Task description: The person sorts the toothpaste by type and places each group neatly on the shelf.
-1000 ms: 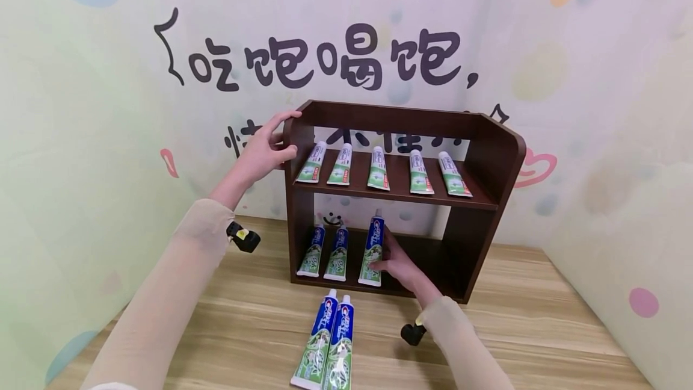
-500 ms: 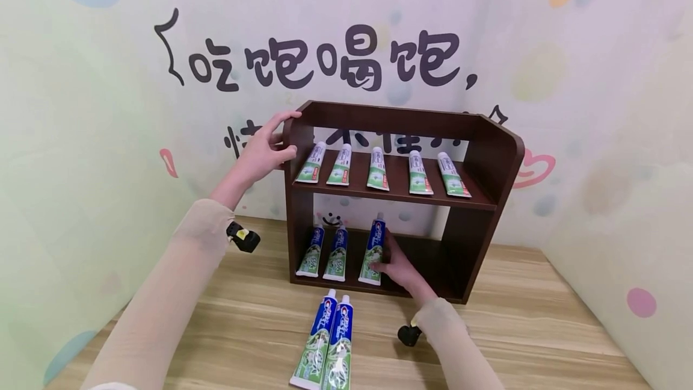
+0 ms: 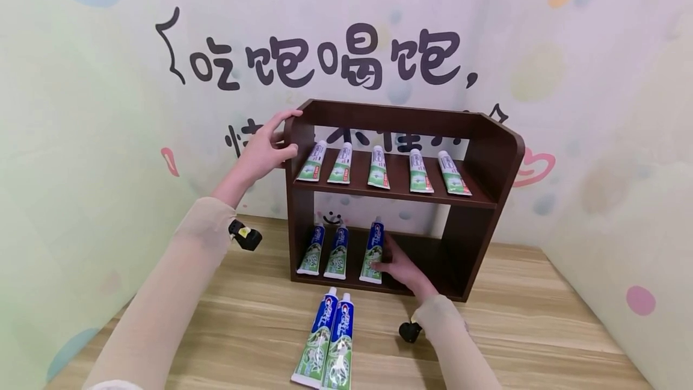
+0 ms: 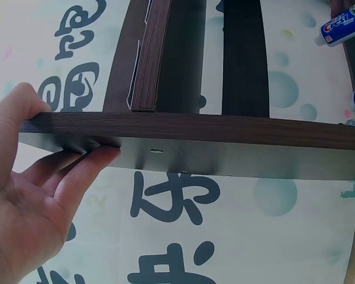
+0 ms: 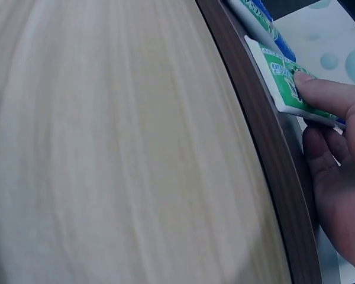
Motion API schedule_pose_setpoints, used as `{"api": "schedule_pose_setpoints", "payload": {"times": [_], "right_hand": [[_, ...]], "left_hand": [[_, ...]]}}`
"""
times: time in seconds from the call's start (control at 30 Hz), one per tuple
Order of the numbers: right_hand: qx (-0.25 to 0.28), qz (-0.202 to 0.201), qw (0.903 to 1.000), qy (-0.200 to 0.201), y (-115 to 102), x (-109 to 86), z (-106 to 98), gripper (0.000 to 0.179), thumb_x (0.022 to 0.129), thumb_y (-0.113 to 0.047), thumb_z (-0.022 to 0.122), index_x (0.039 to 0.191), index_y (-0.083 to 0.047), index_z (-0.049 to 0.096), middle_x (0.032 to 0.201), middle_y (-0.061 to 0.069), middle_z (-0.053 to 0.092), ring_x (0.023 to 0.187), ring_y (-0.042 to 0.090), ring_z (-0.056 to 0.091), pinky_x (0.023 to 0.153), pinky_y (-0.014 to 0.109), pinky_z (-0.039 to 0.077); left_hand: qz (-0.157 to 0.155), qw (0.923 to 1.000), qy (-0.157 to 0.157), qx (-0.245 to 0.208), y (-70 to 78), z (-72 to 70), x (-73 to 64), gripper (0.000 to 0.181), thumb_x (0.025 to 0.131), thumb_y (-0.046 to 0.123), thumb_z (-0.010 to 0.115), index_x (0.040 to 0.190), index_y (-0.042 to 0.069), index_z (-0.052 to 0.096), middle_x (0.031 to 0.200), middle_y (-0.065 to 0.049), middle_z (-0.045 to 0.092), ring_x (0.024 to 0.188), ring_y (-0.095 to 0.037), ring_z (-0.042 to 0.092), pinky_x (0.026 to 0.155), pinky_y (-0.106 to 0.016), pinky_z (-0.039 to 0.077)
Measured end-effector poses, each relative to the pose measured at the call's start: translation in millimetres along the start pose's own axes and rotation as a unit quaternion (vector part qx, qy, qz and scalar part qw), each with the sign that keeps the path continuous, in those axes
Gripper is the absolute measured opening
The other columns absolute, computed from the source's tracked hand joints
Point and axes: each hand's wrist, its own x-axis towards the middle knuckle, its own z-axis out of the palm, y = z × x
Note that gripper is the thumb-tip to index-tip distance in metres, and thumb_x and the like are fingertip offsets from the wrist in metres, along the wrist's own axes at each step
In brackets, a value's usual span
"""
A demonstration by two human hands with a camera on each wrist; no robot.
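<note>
A dark brown two-tier shelf (image 3: 390, 194) stands on the table. My left hand (image 3: 263, 152) grips its left side panel; the left wrist view shows the thumb over one edge and fingers against the outer face (image 4: 183, 160). On the lower tier my right hand (image 3: 400, 263) holds a blue and green toothpaste tube (image 3: 373, 251). The thumb lies on the tube's green front in the right wrist view, other fingers below its edge (image 5: 284, 83). Left of it, two similar toothpaste tubes (image 3: 312, 251) (image 3: 337, 253) lean on the same tier.
Several white and green toothpaste tubes (image 3: 379, 167) lie in a row on the upper tier. Two more blue and green tubes (image 3: 314, 342) (image 3: 340, 345) lie side by side on the wooden table (image 3: 243, 318) before the shelf. A printed wall (image 3: 162, 95) rises behind.
The held toothpaste tube's cap end has lowered slightly toward the lower tier, the right hand staying on it. My left hand keeps its place on the shelf.
</note>
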Motion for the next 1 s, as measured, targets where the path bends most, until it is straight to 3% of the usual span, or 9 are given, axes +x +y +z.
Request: {"api": "schedule_pose_setpoints", "payload": {"times": [0.47,1.0], "right_hand": [[-0.036,0.010,0.9993,-0.007,5.9,2.0,-3.1,0.092,0.088,-0.011,0.073,0.159,-0.008,0.015,0.139,0.022,0.049,0.125,0.034,0.050,0.107,0.053,0.044],[-0.053,0.005,0.9986,-0.009,7.5,2.4,-3.4,0.088,0.088,-0.011,0.073,0.157,-0.004,0.018,0.141,0.023,0.048,0.124,0.035,0.051,0.105,0.053,0.045]], "left_hand": [[0.002,1.0000,0.004,0.003,-1.4,0.6,1.1,0.062,0.093,0.011,0.059,0.142,0.044,0.040,0.138,-0.020,0.055,0.109,-0.032,0.064,0.076,-0.042,0.061],[0.003,1.0000,0.006,0.005,-1.2,0.5,1.8,0.063,0.093,0.010,0.059,0.142,0.044,0.041,0.139,-0.019,0.055,0.110,-0.032,0.064,0.074,-0.042,0.061]]}}
